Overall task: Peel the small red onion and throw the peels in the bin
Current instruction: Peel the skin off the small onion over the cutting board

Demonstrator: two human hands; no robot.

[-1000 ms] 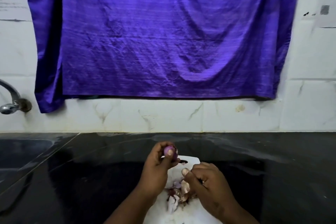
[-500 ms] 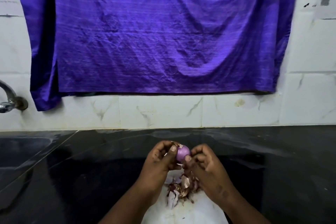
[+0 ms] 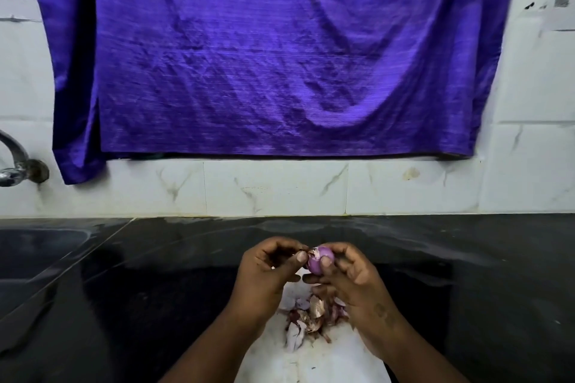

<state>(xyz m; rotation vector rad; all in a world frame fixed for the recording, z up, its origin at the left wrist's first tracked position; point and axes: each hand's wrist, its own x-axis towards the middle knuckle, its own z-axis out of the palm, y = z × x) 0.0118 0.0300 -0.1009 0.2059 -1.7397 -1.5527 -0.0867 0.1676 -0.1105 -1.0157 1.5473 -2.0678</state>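
Note:
A small purple-red onion (image 3: 320,262) is held up over the black counter. My right hand (image 3: 348,277) grips it between thumb and fingers. My left hand (image 3: 270,270) pinches a flap of dry skin (image 3: 312,253) at the onion's left top. Below both hands a heap of loose peels (image 3: 311,314) lies on a white board (image 3: 314,361). No bin is in view.
The black counter (image 3: 466,289) runs to a white tiled wall. A purple cloth (image 3: 264,56) hangs on the wall. A sink basin (image 3: 37,246) and a metal tap (image 3: 15,165) sit at the left.
The onion passed from my left hand to my right hand. My left hand now pinches the skin at its top. Both hands rose together above the peel heap.

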